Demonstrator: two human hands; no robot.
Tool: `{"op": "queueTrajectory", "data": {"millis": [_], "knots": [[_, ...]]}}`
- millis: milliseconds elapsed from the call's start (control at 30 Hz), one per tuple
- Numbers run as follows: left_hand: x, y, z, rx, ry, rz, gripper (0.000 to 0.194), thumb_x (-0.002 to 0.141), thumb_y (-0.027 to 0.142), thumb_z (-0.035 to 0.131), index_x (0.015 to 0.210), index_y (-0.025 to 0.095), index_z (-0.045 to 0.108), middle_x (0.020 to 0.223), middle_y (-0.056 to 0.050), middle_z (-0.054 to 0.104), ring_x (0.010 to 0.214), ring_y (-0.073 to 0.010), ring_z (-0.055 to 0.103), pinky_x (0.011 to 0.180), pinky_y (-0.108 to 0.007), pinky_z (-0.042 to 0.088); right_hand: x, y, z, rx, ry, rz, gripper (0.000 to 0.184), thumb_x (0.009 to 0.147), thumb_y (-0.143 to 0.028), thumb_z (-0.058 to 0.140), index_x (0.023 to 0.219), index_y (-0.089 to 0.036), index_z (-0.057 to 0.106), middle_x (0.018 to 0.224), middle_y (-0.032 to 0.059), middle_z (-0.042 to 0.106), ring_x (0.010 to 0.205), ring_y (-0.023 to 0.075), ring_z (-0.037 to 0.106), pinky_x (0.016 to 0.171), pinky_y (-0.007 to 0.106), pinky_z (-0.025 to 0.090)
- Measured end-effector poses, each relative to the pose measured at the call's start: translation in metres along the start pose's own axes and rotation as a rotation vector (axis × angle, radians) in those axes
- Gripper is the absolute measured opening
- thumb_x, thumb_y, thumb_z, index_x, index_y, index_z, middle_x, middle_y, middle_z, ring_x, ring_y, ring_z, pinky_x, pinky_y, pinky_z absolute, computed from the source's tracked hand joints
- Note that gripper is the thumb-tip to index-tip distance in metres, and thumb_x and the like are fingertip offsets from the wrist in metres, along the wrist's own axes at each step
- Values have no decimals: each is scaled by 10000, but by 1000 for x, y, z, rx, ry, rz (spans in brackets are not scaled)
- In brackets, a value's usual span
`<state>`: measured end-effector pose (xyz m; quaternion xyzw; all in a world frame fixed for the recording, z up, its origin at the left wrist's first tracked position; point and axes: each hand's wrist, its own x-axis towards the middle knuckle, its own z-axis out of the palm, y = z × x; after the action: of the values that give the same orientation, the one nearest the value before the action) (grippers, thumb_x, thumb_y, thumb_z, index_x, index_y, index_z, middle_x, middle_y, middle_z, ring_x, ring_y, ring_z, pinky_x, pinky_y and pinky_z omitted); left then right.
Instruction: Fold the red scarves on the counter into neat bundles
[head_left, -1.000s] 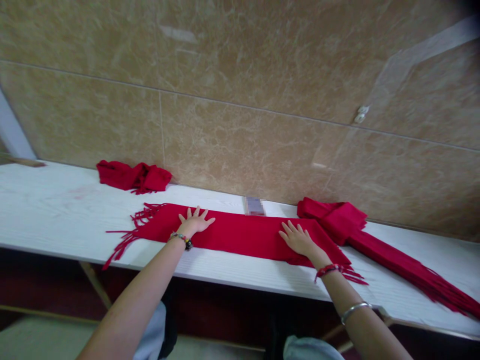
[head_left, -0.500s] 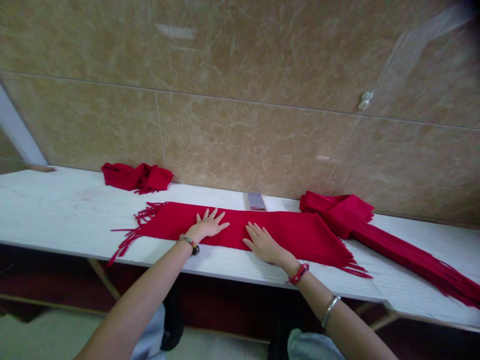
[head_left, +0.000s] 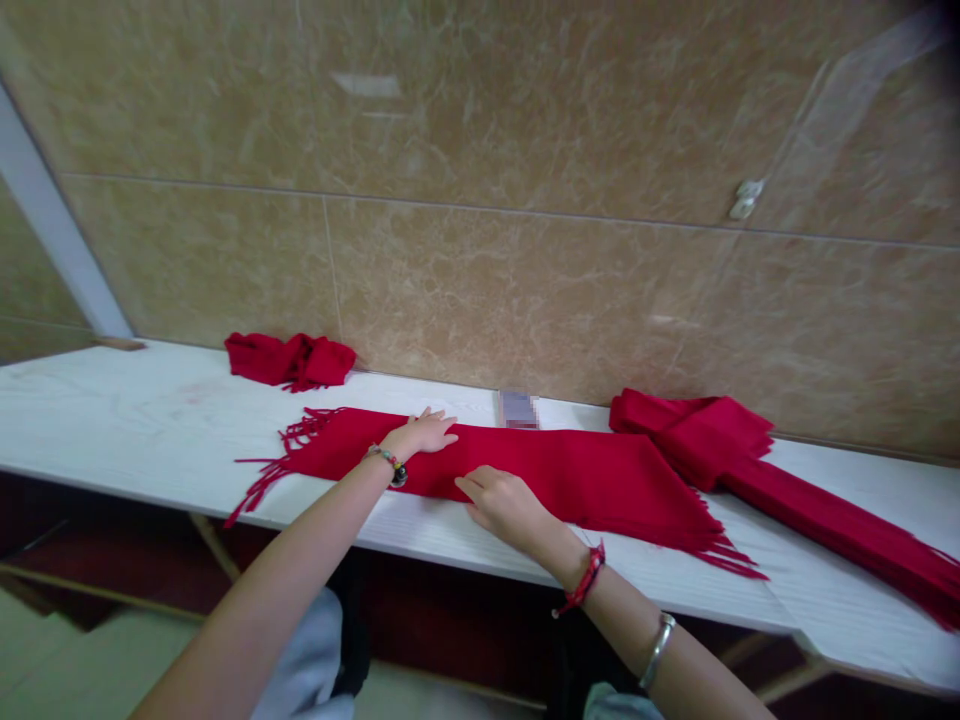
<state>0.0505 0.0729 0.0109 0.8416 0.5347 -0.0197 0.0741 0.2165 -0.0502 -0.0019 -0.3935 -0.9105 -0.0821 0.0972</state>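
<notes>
A red fringed scarf lies flat and lengthwise across the white bench, with tassels at both ends. My left hand rests on it left of the middle, palm down, fingers stretched toward the far edge. At the near edge, just right of my left hand, my right hand has its fingers curled and brought together on the scarf's border. The tips of its thumb and fingers are partly hidden. I wear a beaded bracelet on the left wrist, and a red cord and a silver bangle on the right.
A bunched red scarf lies at the back left by the tiled wall. Folded red scarves with a long fringed tail sit to the right. A small blurred grey rectangle is behind the middle. The white bench has a front edge near me.
My right hand has slid left along the scarf to the near edge, and its fingers have curled in. My left hand has moved slightly right and toward the far edge. The view has shifted a little.
</notes>
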Motion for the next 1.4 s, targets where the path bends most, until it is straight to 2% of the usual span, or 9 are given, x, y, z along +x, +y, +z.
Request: {"op": "queueTrajectory", "data": {"millis": [133,267,433,600,800,1067,1233,1400], "knots": [[21,-10,-4,-9,6,109,428,851,335,398,1265,238,445,1370,-49,392,1262,-222,319,1020,-380,238,8,-5,1,-101,-33,-56,291,839,-84,431,1108,-141,525,882,86,641,804,187,590,674,271,462],[43,-14,-2,-54,37,175,391,816,273,449,1194,204,523,1264,-47,516,1127,-161,473,930,-228,329,12,-6,8,-177,-25,-77,299,841,-71,435,1127,-127,501,851,87,635,757,189,590,623,275,454],[64,-18,7,-152,54,159,305,745,284,528,1001,158,636,997,-53,657,852,-166,582,715,-212,411,16,-7,15,-224,58,-71,114,831,-98,481,839,-142,587,838,81,608,793,204,558,632,298,442],[80,-25,11,-268,25,154,235,702,315,556,812,141,669,746,-5,662,665,-132,558,583,-192,385,17,-9,16,-237,24,-47,96,825,-99,498,817,-133,588,809,71,608,755,195,564,605,293,433],[83,-28,8,-404,80,140,241,672,196,551,875,133,665,764,-10,664,689,-129,561,608,-187,392,14,-11,18,-246,54,-46,91,824,-93,490,820,-137,569,799,59,603,707,188,565,554,289,414],[77,-27,0,-586,161,105,251,683,192,554,900,117,655,762,-26,667,717,-149,574,644,-222,414,12,-11,13,-269,106,-22,117,833,-82,449,825,-149,545,766,60,587,679,179,554,540,288,386],[71,-19,-11,-697,190,110,247,691,226,574,906,129,649,789,-27,662,766,-153,571,682,-239,419,6,-9,-2,-291,196,28,125,821,-79,459,783,-159,547,726,47,584,640,171,543,523,281,346],[66,3,-39,-797,208,163,291,722,268,556,970,134,625,891,-47,647,817,-148,557,686,-237,407,-9,3,-26,-327,304,74,143,810,-71,453,766,-162,554,687,31,574,593,152,516,510,276,305]]}}
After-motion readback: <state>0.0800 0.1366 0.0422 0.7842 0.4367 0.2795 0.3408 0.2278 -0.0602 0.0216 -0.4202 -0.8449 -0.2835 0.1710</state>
